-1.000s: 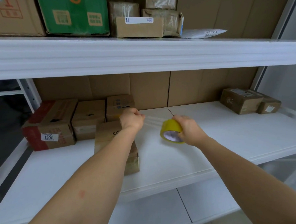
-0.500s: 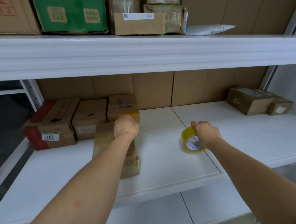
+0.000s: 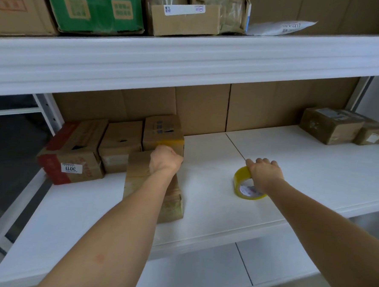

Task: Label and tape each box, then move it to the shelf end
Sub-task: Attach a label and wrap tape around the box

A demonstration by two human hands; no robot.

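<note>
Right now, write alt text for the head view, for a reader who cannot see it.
A person's left hand rests on a taped cardboard box on a white shelf, while the right hand holds a yellow tape roll standing on the shelf. Three more boxes sit at back left, two taped boxes at far right.

Open white shelf board (image 3: 294,163) across centre and right of frame, bare between the front box (image 3: 174,200) at centre left and the two taped parcels (image 3: 331,126) at far right. Blocked at left by three cartons (image 3: 95,146) packed side by side against the cardboard back wall (image 3: 264,108). Tape roll (image 3: 245,184) standing right of centre, near the front edge. Headroom capped by the upper shelf beam (image 3: 189,63) across the top.
</note>
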